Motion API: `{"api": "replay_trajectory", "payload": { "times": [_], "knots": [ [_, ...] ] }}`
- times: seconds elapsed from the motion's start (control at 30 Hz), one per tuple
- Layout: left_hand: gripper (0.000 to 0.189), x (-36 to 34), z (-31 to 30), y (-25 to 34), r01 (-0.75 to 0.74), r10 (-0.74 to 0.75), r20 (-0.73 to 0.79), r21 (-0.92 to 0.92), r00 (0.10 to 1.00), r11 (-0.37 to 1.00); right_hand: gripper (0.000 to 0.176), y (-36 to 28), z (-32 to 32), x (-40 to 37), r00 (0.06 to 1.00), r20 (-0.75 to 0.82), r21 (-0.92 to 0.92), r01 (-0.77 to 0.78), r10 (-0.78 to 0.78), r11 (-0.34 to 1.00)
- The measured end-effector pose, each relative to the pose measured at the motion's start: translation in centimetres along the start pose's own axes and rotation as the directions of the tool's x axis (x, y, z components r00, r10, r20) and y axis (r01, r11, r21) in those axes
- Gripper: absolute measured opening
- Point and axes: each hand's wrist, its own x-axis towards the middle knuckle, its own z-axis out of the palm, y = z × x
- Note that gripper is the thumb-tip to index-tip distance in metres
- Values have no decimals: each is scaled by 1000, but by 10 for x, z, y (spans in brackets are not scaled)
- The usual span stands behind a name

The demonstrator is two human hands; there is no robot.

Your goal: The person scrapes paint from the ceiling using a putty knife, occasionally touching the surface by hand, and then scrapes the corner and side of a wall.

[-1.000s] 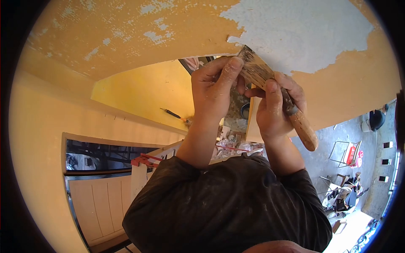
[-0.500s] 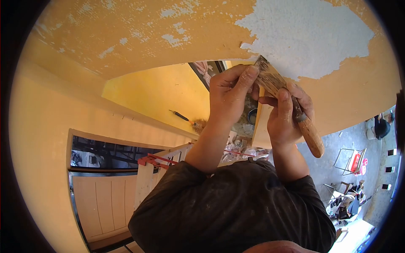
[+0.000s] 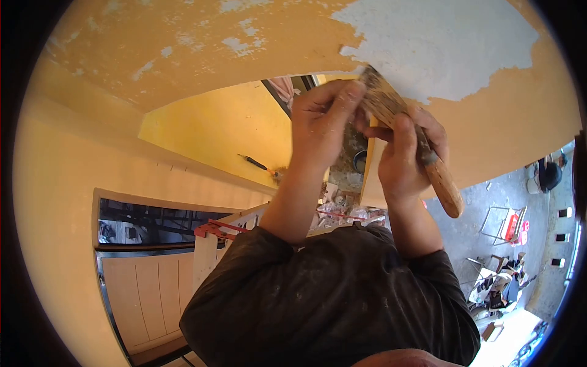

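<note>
A paint scraper (image 3: pixel 384 98) with a worn, stained blade and a wooden handle (image 3: pixel 447 191) is held up close under the orange painted surface. My right hand (image 3: pixel 406 156) grips it around the lower blade, and the handle sticks out below. My left hand (image 3: pixel 321 125) pinches at the blade's left edge close to its tip; the fingertips are slightly blurred. Just above the blade tip, the orange paint gives way to a large bare white patch (image 3: pixel 440 49) with ragged edges. Smaller white flecks (image 3: pixel 244 46) lie to the left.
A stepladder (image 3: pixel 211 235) with red parts stands at the left, near a door (image 3: pixel 150 300). A black-handled tool (image 3: pixel 257 164) lies on a yellow ledge. Far below are a bucket (image 3: pixel 359 160), a folding chair (image 3: pixel 504 225) and assorted items (image 3: pixel 498 284) on a grey floor.
The view has shifted slightly, so hands and scraper appear a little higher and further left. My left fingers still pinch the blade's edge, and my right hand keeps its grip.
</note>
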Motion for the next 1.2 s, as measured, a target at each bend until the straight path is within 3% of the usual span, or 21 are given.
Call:
{"api": "replay_trajectory", "payload": {
  "times": [0.03, 0.17, 0.27, 0.33, 0.37, 0.47, 0.53, 0.67, 0.73, 0.77, 0.83, 0.97, 1.07, 1.13, 1.2],
  "knots": [
    [25, 0, 0, 0, -27, 27, -16, 5, 1000, 1000, 16, 0, -1, 0, 1000, 9, -99, 21, -20, 995],
    [24, 0, -2, -3, -23, 22, -31, -53, 999, 998, 15, -8, 0, 4, 998, 64, -99, -15, 22, 995],
    [25, -3, 4, 0, 18, -19, -37, -15, 999, 1000, 15, -8, 2, 2, 999, -36, -117, -33, 29, 993],
    [25, -3, 5, 3, 43, -44, -67, -26, 997, 999, 17, -9, 5, 3, 998, -13, 69, -53, 54, 996],
    [24, -2, 4, 3, 27, -28, -62, -19, 998, 999, 17, -7, 6, 2, 998, -4, 73, -62, 62, 995],
    [24, 0, 1, 2, 9, -9, -60, 1, 998, 1000, 18, 1, 4, -3, 1000, -21, 44, -13, 14, 999],
    [24, 1, 1, -2, 7, -6, -44, 7, 999, 1000, 19, 9, -3, -4, 997, -16, -99, 75, -77, 992],
    [23, 3, -3, -12, -66, 66, -57, 11, 996, 998, 18, 5, 0, -2, 999, -20, -3, 50, -50, 999],
    [23, 1, -2, -11, -64, 66, -60, 44, 996, 997, 19, 7, -6, -3, 989, 65, -186, 144, -134, 972],
    [23, 1, 2, -10, -101, 103, -44, 51, 994, 994, 19, 3, -8, -2, 989, 66, -181, 145, -135, 973],
    [21, -4, 11, -3, -137, 139, -13, 74, 990, 988, 22, -7, -9, 3, 984, 147, 13, 96, -97, 995],
    [21, 1, 14, -1, -130, 134, -42, 71, 990, 989, 21, -5, -2, 9, 990, 73, -20, 123, -121, 992],
    [21, 3, 15, 1, -115, 120, -67, 81, 990, 990, 22, -3, -2, 12, 983, 107, -11, 149, -147, 989],
    [21, 3, 14, 2, -22, 20, -93, -21, 995, 1000, 22, -1, 0, 12, 983, 106, -3, 152, -151, 988],
    [21, 4, 14, 6, -17, 10, -82, -78, 997, 997, 22, -1, 3, 13, 982, 111, 9, 151, -151, 988]
  ]
}}
